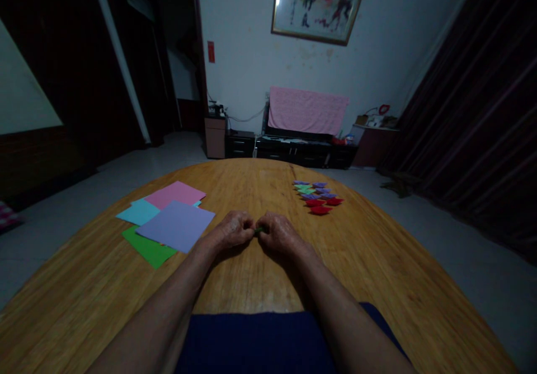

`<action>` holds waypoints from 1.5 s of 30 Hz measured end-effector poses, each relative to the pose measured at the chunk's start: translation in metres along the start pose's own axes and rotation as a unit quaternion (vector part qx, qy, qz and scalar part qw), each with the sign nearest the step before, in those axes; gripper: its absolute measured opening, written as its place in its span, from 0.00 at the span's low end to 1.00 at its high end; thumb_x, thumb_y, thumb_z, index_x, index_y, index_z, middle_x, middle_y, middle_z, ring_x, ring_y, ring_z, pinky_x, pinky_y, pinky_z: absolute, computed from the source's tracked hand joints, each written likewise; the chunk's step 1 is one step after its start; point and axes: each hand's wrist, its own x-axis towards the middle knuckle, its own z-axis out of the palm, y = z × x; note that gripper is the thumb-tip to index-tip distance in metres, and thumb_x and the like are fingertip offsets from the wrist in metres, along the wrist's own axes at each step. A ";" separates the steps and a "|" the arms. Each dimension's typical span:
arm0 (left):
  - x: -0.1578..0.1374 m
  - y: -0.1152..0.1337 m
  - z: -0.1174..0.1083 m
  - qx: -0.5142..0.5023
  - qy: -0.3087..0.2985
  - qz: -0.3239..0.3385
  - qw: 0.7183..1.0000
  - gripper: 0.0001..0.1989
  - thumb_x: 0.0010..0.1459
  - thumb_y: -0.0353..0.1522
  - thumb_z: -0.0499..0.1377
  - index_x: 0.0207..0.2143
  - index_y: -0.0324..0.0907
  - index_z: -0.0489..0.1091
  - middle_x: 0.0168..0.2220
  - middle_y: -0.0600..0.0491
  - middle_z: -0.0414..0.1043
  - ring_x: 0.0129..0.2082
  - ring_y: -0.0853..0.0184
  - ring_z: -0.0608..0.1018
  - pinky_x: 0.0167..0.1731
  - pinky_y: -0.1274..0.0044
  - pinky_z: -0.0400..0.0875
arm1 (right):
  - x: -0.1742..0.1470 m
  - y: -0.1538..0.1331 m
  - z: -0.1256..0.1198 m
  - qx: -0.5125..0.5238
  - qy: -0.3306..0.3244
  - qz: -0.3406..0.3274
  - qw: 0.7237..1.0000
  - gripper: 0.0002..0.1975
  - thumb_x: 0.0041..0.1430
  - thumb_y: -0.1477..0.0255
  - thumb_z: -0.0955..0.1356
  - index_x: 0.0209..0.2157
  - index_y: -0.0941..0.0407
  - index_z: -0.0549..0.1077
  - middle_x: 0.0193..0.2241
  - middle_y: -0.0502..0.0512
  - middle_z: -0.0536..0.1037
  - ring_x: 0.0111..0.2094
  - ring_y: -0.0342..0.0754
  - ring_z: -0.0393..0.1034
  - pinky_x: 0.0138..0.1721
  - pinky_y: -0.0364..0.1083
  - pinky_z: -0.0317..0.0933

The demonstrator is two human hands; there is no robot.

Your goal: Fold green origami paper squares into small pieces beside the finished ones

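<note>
Both hands meet over the middle of the round wooden table. My left hand is closed, fingertips pinching one end of a small piece of green folded paper. My right hand is closed on the other end of it. Most of the paper is hidden behind the fingers, so its folded shape cannot be made out. Left of my hands lie loose square sheets: a purple sheet on top, with a pink sheet, a light blue sheet and a green sheet partly under it.
On the table's right side several small folded paper pieces sit in rows, including a red piece, a purple piece and a green piece. Beyond the table's far edge stands a low black cabinet, with a pink cloth draped above it.
</note>
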 end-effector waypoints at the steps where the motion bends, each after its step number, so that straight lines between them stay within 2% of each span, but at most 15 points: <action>1: -0.001 0.000 0.000 0.001 -0.011 -0.006 1.000 0.06 0.43 0.26 0.57 0.17 0.40 0.69 0.18 0.57 0.62 0.21 0.72 0.63 0.22 0.79 0.51 | -0.001 -0.001 -0.002 0.011 -0.010 0.002 1.000 0.07 0.50 0.78 0.67 0.30 0.55 0.78 0.30 0.54 0.75 0.32 0.46 0.65 0.34 0.44 0.55; 6: -0.003 -0.003 0.000 0.020 -0.037 -0.033 0.999 0.09 0.45 0.29 0.58 0.14 0.41 0.64 0.15 0.59 0.55 0.16 0.74 0.54 0.19 0.77 0.43 | -0.003 -0.001 -0.013 0.096 -0.064 0.052 0.992 0.10 0.46 0.79 0.68 0.29 0.54 0.79 0.25 0.51 0.77 0.25 0.43 0.65 0.27 0.42 0.53; 10: -0.002 -0.005 -0.002 0.020 -0.069 -0.049 0.996 0.14 0.49 0.33 0.57 0.14 0.41 0.63 0.14 0.60 0.51 0.15 0.74 0.53 0.18 0.77 0.42 | -0.003 0.006 -0.015 0.148 -0.090 0.083 0.981 0.08 0.49 0.77 0.67 0.30 0.55 0.79 0.22 0.49 0.75 0.23 0.41 0.63 0.24 0.41 0.52; 12: -0.001 -0.005 -0.003 0.018 -0.072 -0.046 0.996 0.14 0.50 0.34 0.58 0.15 0.41 0.64 0.14 0.60 0.51 0.16 0.74 0.54 0.18 0.77 0.44 | -0.002 0.008 -0.016 0.154 -0.092 0.084 0.980 0.07 0.52 0.73 0.67 0.27 0.56 0.78 0.20 0.48 0.72 0.22 0.40 0.61 0.24 0.40 0.51; 15: 0.001 -0.001 -0.003 0.029 -0.066 -0.060 0.996 0.14 0.51 0.36 0.57 0.16 0.41 0.65 0.14 0.60 0.52 0.16 0.73 0.55 0.18 0.78 0.45 | -0.002 0.006 -0.015 0.160 -0.083 0.081 0.980 0.10 0.56 0.69 0.66 0.24 0.57 0.75 0.19 0.47 0.69 0.21 0.40 0.58 0.23 0.40 0.50; 23: 0.007 0.011 -0.002 0.082 -0.073 -0.105 0.988 0.14 0.50 0.32 0.55 0.13 0.41 0.60 0.13 0.58 0.54 0.16 0.73 0.58 0.19 0.76 0.47 | 0.001 0.004 -0.005 0.115 -0.030 0.078 0.990 0.08 0.56 0.73 0.65 0.27 0.57 0.75 0.22 0.50 0.72 0.25 0.42 0.64 0.26 0.41 0.51; 29: 0.006 0.006 -0.007 0.097 -0.090 -0.158 0.979 0.13 0.50 0.33 0.54 0.15 0.41 0.61 0.13 0.58 0.54 0.16 0.74 0.57 0.20 0.76 0.47 | 0.002 0.004 -0.005 0.079 -0.053 0.073 0.993 0.10 0.58 0.74 0.64 0.30 0.58 0.77 0.24 0.50 0.73 0.26 0.41 0.64 0.27 0.40 0.51; 32: 0.006 -0.001 -0.008 0.091 -0.092 -0.143 0.981 0.15 0.51 0.38 0.55 0.16 0.40 0.62 0.14 0.58 0.55 0.16 0.74 0.58 0.20 0.77 0.47 | 0.003 0.002 -0.006 0.066 -0.056 0.084 0.993 0.10 0.58 0.73 0.64 0.31 0.59 0.78 0.24 0.51 0.74 0.26 0.41 0.63 0.27 0.40 0.51; 35: 0.008 -0.005 -0.006 0.129 -0.082 -0.136 0.979 0.16 0.51 0.40 0.56 0.17 0.40 0.65 0.15 0.58 0.57 0.17 0.74 0.58 0.20 0.77 0.48 | 0.003 0.001 -0.005 0.059 -0.050 0.084 0.994 0.10 0.58 0.73 0.64 0.31 0.58 0.78 0.25 0.51 0.75 0.26 0.41 0.64 0.28 0.40 0.51; 41: 0.012 0.004 -0.001 0.204 -0.068 -0.174 0.961 0.14 0.51 0.38 0.55 0.22 0.38 0.71 0.19 0.54 0.66 0.19 0.72 0.64 0.21 0.76 0.50 | 0.006 0.002 -0.003 0.038 -0.036 0.090 0.995 0.09 0.57 0.73 0.65 0.31 0.59 0.78 0.26 0.52 0.75 0.27 0.42 0.64 0.28 0.41 0.51; 45: 0.010 0.011 -0.001 0.228 -0.080 -0.181 0.953 0.13 0.53 0.37 0.54 0.26 0.37 0.73 0.21 0.52 0.69 0.21 0.71 0.67 0.22 0.77 0.52 | 0.004 0.002 -0.011 0.081 -0.076 0.089 0.990 0.10 0.57 0.74 0.64 0.32 0.59 0.78 0.25 0.51 0.74 0.26 0.41 0.64 0.27 0.40 0.52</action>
